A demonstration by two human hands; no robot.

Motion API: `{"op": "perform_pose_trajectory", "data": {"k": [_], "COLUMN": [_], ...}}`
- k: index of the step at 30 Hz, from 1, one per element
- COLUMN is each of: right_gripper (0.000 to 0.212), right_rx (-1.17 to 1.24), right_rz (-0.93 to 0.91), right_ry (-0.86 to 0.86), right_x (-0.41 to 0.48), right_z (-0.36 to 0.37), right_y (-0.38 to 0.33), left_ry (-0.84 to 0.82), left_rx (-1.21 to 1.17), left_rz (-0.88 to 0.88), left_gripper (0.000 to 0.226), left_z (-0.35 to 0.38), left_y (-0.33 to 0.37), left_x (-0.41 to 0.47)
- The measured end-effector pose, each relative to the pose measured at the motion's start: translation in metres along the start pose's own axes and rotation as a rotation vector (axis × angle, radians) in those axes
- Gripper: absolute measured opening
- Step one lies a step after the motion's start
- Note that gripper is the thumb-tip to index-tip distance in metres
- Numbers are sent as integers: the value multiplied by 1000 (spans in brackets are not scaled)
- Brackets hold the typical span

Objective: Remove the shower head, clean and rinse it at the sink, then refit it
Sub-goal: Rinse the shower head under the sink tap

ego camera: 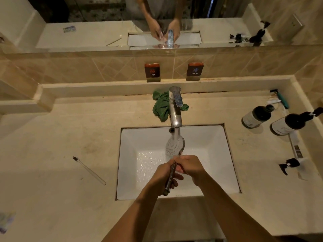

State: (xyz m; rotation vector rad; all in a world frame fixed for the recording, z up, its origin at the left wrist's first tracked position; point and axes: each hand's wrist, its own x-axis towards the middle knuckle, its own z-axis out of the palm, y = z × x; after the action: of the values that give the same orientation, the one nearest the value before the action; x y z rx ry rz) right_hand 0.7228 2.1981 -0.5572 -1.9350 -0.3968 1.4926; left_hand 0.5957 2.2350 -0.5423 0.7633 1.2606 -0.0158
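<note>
Clear-handled toothbrush point(89, 170) lying far left on the beige stone counter point(61, 137). Green cloth point(161, 109) bunched behind the chrome faucet point(175, 109), touching its base. White sink point(209, 154) below, water running onto the shower head point(175, 144), spray face up, perforated, chrome-rimmed. Left hand point(164, 177) wrapped shut around the handle; right hand point(190, 167) closed around the neck. Dark pump bottles point(257, 117) and razor point(280, 98) far right.
</note>
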Motion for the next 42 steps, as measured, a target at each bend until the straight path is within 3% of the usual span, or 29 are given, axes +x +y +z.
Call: {"op": "perform_pose_trajectory", "data": {"k": [6,14,22,27,32,36,42], "right_gripper": [24,9,23,14,6,11,32], "right_rx": [-21,79,299,228,143,73,38], "right_rz": [-3,95,115,97,33,-3,-24], "right_ry": [-50,-155,-162,-78,63,110,87], "right_x": [-5,-9,-9,-7,-7,-6,-3], "right_z": [19,40,41,27,6,-9,-10], "right_y": [-1,-10,-16,-10,-1,4,3], "left_ry": [161,340,401,346,215,84,40], "left_rx": [185,330,387,342,257,186,52], "left_rz": [16,178,252,196,-36,-55,-69], "left_gripper": [62,51,41,43,53,53,58], "left_z": [-9,-28,-30,-16,3,10,3], "left_y": [-5,-11,-4,-2,6,10,8], "left_x": [-6,-14,-11,-10,-6,-9,-13]}}
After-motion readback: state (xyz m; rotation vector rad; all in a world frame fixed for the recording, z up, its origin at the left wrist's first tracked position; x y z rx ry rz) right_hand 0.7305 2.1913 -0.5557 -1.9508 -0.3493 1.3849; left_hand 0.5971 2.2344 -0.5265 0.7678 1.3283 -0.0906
